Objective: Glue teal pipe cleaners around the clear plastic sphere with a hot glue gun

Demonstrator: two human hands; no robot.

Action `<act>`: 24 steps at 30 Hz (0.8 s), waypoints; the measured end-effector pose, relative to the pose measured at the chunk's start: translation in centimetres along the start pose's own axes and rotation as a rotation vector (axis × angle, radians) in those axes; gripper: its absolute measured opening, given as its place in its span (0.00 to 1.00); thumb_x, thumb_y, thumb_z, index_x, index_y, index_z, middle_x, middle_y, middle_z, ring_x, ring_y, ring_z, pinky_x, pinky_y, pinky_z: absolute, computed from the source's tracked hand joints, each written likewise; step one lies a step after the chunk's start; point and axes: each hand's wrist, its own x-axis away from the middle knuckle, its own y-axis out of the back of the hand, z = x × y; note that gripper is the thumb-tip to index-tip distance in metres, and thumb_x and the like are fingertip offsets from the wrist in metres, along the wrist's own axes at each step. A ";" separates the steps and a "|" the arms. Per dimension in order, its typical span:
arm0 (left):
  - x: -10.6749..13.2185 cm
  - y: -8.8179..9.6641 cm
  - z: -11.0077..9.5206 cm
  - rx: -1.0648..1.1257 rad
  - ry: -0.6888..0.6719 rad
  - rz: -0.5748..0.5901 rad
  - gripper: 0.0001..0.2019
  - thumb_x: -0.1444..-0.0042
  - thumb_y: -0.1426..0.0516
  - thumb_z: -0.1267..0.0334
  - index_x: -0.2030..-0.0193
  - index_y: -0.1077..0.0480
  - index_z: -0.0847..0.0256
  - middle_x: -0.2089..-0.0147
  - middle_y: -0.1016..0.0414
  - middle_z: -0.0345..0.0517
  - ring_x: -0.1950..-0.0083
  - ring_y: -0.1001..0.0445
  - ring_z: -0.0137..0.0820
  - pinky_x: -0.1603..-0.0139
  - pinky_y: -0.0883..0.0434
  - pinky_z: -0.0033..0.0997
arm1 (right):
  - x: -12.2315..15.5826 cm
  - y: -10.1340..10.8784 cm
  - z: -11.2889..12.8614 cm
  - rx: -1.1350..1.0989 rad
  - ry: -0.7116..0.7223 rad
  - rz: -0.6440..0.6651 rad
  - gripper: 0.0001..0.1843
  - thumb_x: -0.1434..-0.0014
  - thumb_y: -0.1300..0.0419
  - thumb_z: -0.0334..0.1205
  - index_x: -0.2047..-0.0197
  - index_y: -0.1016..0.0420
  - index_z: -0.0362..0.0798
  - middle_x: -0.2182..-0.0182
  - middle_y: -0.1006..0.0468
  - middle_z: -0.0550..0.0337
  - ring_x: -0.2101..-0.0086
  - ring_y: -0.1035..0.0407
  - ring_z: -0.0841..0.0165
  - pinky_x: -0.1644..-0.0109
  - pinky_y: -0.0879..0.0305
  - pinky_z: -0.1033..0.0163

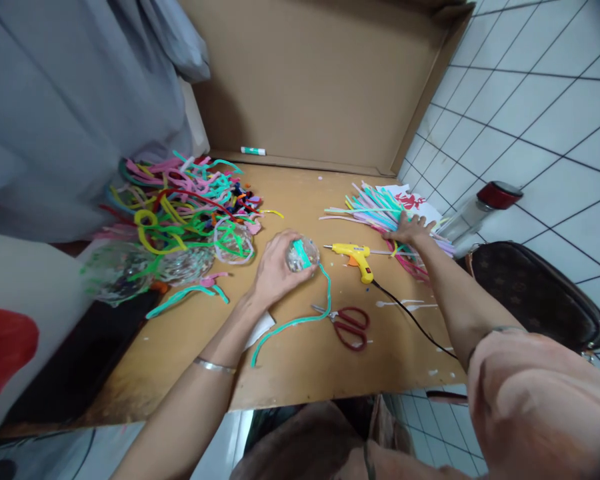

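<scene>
My left hand [276, 268] is closed around a clear plastic ball [303, 255] with a teal pipe cleaner [300, 319] fixed to it; the teal strand trails down across the board. My right hand [409, 230] reaches out to the right and rests, fingers spread, on a bundle of straight pastel pipe cleaners [375, 208]. A yellow glue gun [356, 256] lies between my hands, its black cord [410, 317] running toward me. Red-handled scissors [347, 323] lie just below the teal strand.
A tangled heap of coloured pipe cleaners [180, 203] and clear plastic balls [180, 263] fills the left of the brown cardboard work surface [300, 370]. A cardboard wall [320, 80] stands behind. A red-capped jar [475, 210], a dark bag [535, 293] and a tiled floor are right.
</scene>
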 end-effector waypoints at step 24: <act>0.1 0.4 -0.1 -0.011 0.024 -0.005 0.27 0.52 0.35 0.54 0.47 0.36 0.59 0.44 0.28 0.53 0.42 0.28 0.44 0.39 0.31 0.47 | 0.5 0.9 8.0 -0.107 0.389 -0.236 0.26 0.40 0.42 0.40 0.38 0.34 0.47 0.42 0.30 0.44 0.44 0.36 0.52 0.40 0.44 0.48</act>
